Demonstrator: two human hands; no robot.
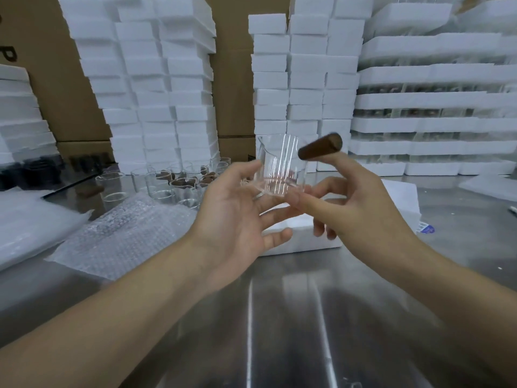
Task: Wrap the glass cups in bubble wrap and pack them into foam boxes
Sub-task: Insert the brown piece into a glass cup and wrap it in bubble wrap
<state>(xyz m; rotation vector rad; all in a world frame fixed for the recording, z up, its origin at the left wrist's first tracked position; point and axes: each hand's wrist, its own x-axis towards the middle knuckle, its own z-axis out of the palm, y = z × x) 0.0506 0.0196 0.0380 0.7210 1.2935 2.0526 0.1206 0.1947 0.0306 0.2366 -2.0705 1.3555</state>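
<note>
A clear glass cup with a pour spout and a brown wooden handle is held upright in the air between my hands, above a white foam box. My right hand pinches the cup's base with the thumb, and its index finger reaches up to the handle. My left hand lies palm up, its relaxed fingers touching the cup's left side and bottom. A sheet of bubble wrap lies flat on the steel table to the left.
Several more glass cups with brown handles stand behind the bubble wrap. Tall stacks of white foam boxes and cardboard cartons line the back. More foam sheets lie at the far left.
</note>
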